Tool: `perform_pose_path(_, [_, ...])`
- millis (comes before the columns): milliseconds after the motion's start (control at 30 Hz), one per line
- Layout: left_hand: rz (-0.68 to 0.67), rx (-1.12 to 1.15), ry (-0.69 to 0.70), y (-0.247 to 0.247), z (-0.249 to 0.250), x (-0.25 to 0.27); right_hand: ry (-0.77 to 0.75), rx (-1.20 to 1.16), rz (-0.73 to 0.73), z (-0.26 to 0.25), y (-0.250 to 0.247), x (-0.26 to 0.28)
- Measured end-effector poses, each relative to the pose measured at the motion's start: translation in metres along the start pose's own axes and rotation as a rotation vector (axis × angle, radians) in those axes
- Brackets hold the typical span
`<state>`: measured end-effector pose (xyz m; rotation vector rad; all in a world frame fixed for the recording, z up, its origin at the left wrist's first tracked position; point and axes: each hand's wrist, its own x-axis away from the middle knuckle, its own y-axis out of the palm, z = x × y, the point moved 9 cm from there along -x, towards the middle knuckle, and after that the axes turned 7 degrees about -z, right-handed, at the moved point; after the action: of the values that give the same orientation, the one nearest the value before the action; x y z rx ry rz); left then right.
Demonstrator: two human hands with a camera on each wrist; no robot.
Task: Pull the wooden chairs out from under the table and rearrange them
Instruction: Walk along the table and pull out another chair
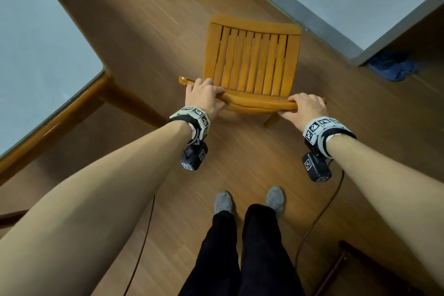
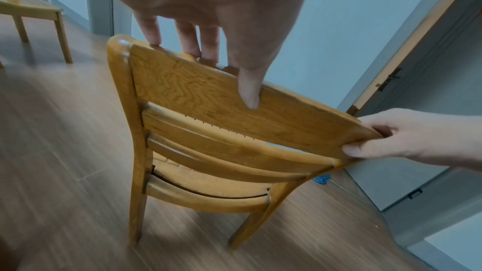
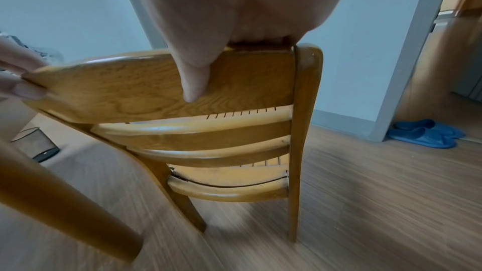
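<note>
The wooden chair [image 1: 252, 62] stands on the floor [image 1: 149, 38], out past the worktop [image 1: 36, 55] corner. The left hand [image 1: 204, 96] and right hand [image 1: 305, 106] each grip its top rail.

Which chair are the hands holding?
The slatted-seat chair by the doorway; left hand and right hand grip its top rail. The other chair stands untouched.
</note>
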<state>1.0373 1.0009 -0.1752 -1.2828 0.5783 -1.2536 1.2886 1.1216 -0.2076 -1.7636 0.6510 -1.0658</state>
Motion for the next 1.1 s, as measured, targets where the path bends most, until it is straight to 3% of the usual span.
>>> perform_pose_path(200, [-0.006, -0.014, 0.021, 0.002, -0.002, -0.005, 0.012, -0.060, 0.071, 0.000, -0.001, 0.003])
perform_pose_path(400, [-0.073, -0.040, 0.006, -0.016, 0.002, -0.032, 0.095, -0.094, -0.083, 0.005, -0.012, -0.034])
perform_pose_path(533, [-0.143, -0.040, -0.002, -0.039, -0.001, -0.070, 0.113, -0.088, -0.125, 0.002, -0.034, -0.068])
perform_pose_path(867, [-0.134, 0.007, -0.003, -0.082, 0.002, -0.170, 0.145, -0.162, -0.071, 0.009, -0.087, -0.157])
perform_pose_path(1100, [-0.175, 0.008, 0.048, -0.135, -0.006, -0.273, 0.211, -0.172, -0.085, 0.001, -0.133, -0.246])
